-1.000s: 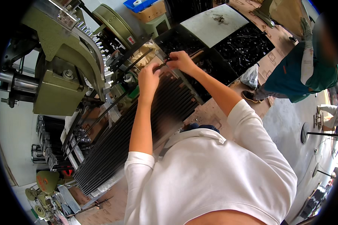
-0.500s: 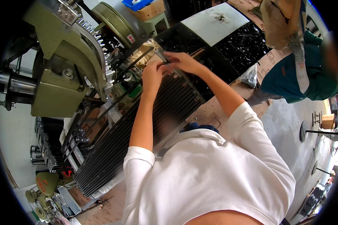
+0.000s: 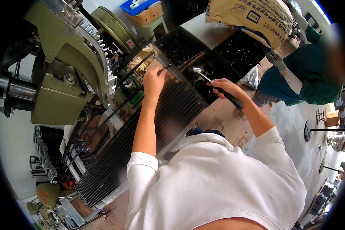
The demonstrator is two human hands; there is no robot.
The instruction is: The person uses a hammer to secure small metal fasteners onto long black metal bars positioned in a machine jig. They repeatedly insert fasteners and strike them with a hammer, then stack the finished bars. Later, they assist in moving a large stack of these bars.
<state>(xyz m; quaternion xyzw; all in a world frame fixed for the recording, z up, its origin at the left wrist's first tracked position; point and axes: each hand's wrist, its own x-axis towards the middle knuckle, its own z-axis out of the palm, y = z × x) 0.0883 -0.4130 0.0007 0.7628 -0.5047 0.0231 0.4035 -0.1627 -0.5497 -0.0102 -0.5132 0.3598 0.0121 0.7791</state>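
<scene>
1. By the right hand (image 3: 225,89), a hammer (image 3: 204,76) is grasped around its black handle (image 3: 234,100); its metal head is pointed to the upper left.
2. The hammer is held in the air, to the right of the upper end of the black rods (image 3: 115,165).
3. The left hand (image 3: 153,80) is placed near this same end, with the fingers bent inward; whether a small piece is pinched there cannot be told.
4. The rods are laid side by side in a slanting row, and are partly covered from sight by the left forearm.
5. To the left, a green machine (image 3: 59,99) is seen.
6. At the upper right, a large tan sack (image 3: 253,17) is handled by a co-worker (image 3: 308,82) in green clothing.
</scene>
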